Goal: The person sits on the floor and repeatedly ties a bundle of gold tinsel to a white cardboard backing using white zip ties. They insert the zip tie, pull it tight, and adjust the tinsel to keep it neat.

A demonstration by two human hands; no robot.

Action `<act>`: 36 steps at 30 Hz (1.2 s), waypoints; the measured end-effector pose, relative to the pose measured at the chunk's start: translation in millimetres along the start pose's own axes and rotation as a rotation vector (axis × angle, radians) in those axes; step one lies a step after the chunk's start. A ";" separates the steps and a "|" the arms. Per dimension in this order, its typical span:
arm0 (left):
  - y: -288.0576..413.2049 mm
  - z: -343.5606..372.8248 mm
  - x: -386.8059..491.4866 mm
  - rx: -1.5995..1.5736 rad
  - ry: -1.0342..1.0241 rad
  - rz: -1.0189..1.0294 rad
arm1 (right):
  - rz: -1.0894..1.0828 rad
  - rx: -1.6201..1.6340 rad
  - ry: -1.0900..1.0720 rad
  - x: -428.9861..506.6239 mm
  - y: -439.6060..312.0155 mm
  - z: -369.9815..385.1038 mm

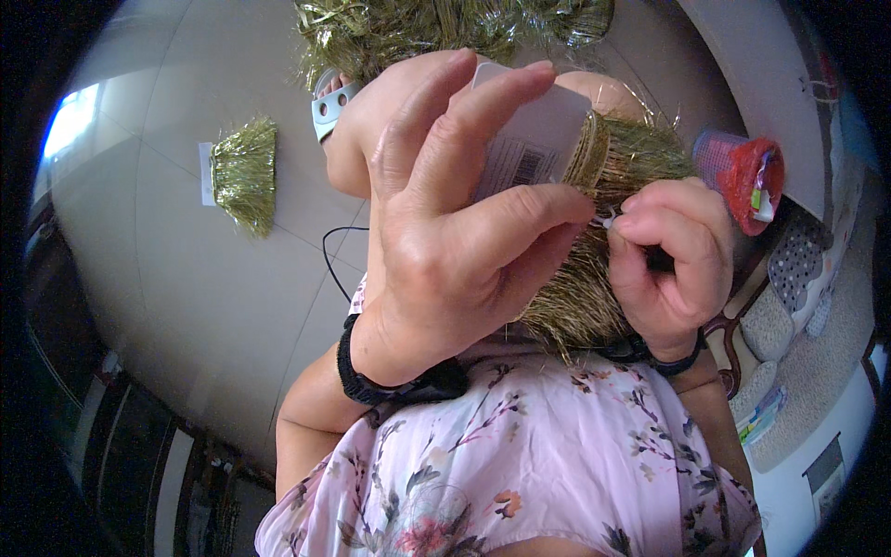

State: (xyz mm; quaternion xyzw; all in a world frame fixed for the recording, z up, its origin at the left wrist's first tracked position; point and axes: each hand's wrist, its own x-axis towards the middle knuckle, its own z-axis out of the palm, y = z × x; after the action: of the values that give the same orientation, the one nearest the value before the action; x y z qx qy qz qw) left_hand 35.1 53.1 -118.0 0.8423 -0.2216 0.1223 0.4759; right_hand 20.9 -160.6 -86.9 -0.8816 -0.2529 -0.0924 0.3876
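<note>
Across my lap lies a gold tinsel fringe (581, 292) with a braided gold band (590, 157) along its top edge. A pale card (536, 150) bearing a barcode and writing sits against that band. My left hand (445, 202) covers part of the card; its thumb and index finger pinch together beside the band, while other fingers stick out. Facing it, my right hand (675, 250) is curled with its fingertips pinched. A small whitish plastic tie (607, 219) runs between the two pinches; its ends are hidden by my fingers.
Another carded gold fringe (245, 177) lies on the tiled floor at left. A heap of gold tinsel (452, 28) is beyond my knees. At right stands a mesh bin (720, 160) with a red liner (752, 184). A black cable (326, 254) runs by my leg.
</note>
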 end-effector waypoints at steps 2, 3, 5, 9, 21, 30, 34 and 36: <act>0.9 1.0 -1.2 -0.005 0.007 -0.006 | 0.004 -0.042 0.021 -1.2 -1.4 0.1; 1.2 1.1 -1.5 -0.007 0.009 -0.013 | 0.011 -0.063 0.022 -1.7 -2.8 -0.2; 2.4 1.4 -1.8 -0.011 0.014 -0.029 | 0.000 -0.079 0.009 0.5 -3.3 -4.3; 3.4 1.4 -0.5 -0.011 0.026 -0.031 | -0.027 -0.069 -0.017 10.1 -10.8 -10.4; 6.2 0.1 -0.2 0.035 0.033 -0.058 | -0.081 -0.278 -0.026 5.6 -4.2 -15.6; 6.0 -1.8 1.1 0.015 0.005 -0.057 | -0.152 -0.284 -0.104 23.0 -10.3 -14.9; 5.4 -0.8 -1.0 -0.009 0.021 -0.069 | -0.177 -0.263 -0.182 34.4 -16.3 -10.1; 5.4 0.8 -1.6 0.031 0.015 -0.062 | -0.165 -0.293 -0.192 35.4 -16.9 -11.3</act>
State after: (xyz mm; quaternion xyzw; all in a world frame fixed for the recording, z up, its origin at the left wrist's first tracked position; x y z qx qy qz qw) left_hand 31.1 50.5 -115.1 0.8551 -0.1898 0.1173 0.4680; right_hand 42.8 -145.9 -55.7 -0.9097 -0.3442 -0.0751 0.2201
